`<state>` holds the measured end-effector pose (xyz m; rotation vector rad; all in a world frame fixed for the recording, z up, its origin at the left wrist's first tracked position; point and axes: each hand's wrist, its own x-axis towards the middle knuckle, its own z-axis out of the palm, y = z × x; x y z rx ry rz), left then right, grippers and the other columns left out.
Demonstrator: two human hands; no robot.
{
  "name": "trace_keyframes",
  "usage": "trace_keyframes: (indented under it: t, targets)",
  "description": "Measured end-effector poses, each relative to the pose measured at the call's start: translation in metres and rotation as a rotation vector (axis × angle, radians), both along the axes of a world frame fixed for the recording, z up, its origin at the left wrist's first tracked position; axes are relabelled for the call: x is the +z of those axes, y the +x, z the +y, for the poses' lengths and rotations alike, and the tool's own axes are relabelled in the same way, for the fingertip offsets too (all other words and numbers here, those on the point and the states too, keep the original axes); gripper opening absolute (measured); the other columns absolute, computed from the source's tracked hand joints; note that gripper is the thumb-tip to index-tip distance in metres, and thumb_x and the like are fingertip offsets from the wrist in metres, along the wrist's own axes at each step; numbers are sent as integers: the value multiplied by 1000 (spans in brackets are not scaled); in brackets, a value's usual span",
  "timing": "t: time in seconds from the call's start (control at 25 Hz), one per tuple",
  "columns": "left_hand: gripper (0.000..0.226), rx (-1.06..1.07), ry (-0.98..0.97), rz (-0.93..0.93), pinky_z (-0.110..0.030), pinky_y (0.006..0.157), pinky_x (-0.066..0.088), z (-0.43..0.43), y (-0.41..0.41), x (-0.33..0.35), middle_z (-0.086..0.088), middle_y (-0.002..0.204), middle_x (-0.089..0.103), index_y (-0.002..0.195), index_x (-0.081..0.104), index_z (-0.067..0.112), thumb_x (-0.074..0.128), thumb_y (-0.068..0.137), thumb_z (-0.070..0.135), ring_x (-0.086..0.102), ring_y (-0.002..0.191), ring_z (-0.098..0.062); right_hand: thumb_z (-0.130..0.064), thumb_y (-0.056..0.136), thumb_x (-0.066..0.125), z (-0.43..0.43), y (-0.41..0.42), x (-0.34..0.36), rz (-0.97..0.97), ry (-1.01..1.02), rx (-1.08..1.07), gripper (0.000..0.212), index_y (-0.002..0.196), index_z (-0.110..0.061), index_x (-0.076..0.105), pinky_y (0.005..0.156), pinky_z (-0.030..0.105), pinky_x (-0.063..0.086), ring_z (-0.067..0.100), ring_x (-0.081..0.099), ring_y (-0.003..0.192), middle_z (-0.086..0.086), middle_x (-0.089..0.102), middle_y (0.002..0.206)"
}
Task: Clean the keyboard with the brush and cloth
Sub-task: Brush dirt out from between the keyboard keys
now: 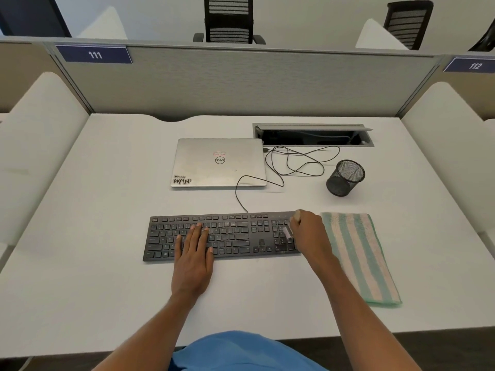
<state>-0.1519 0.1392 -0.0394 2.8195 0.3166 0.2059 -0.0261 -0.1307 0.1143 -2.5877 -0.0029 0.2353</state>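
Black keyboard (235, 238): one | left hand (192, 253): flat on it | right hand (308, 231): gripping one brush (288, 232) | striped cloth (359, 253): one, alongside

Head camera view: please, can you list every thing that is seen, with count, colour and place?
keyboard: 1, black, front centre of desk
brush: 1, pale pinkish, over the keyboard's right end
cloth: 1, green and white stripes, right of keyboard
laptop: 1, silver, closed, behind keyboard
cable: 1, black, looped right of laptop
mesh cup: 1, black, behind cloth
cable hatch: 1, grey, open, back right of desk
desk: 1, white
partition: 1, grey, behind desk
number signs: 2, dark blue, on partition top
office chairs: 2, black, beyond partition
left hand: flat on keys
right hand: grips brush
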Motion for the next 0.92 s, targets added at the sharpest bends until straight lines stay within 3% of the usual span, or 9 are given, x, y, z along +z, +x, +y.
trace_keyframes:
  t: [0.2, 0.36, 0.48, 0.6, 0.8, 0.92]
  targets:
    - [59, 5, 2, -11, -53, 131, 7, -1, -2, 1, -1, 174, 23, 164, 33, 17, 27, 108, 37, 14, 162, -17, -13, 99, 46, -3, 1, 6, 80, -129, 73, 28, 71, -9, 51, 52, 29, 34, 23, 52, 64, 5, 55, 70]
    - [60, -1, -4, -8, -53, 131, 6, -2, -1, 0, 0, 174, 22, 164, 32, 17, 27, 109, 37, 12, 162, -15, -14, 100, 48, 3, 1, 11, -1, -1, 19, 36, 64, -14, 42, 49, 29, 25, 14, 38, 56, -2, 46, 62]
    - [60, 0, -10, -13, -53, 131, 7, -1, -1, 0, 0, 174, 23, 164, 33, 17, 27, 108, 37, 13, 162, -16, -13, 102, 47, -2, -8, 5, 53, -48, 15, 39, 63, -14, 43, 46, 24, 24, 8, 38, 53, -5, 45, 60]
    - [60, -1, -9, -5, -53, 131, 6, -1, -1, 1, -1, 174, 23, 164, 33, 17, 26, 108, 37, 14, 162, -16, -10, 99, 47, -11, -10, 0, 110, -119, 36, 41, 59, -16, 37, 45, 26, 24, 17, 41, 56, 1, 46, 61]
    - [61, 0, -8, -2, -52, 132, 5, 0, -1, 1, 1, 175, 20, 165, 31, 18, 25, 108, 38, 10, 163, -14, -12, 98, 49, -9, -4, 5, 6, 73, -20, 35, 64, -13, 42, 50, 30, 24, 16, 34, 56, 1, 45, 60]
    - [60, -3, -6, -3, -52, 132, 5, -1, 0, 1, 0, 175, 21, 165, 32, 18, 26, 108, 38, 10, 162, -14, -13, 99, 50, -10, -14, -2, 16, 73, 5, 37, 63, -13, 43, 48, 28, 25, 13, 36, 54, 0, 47, 59]
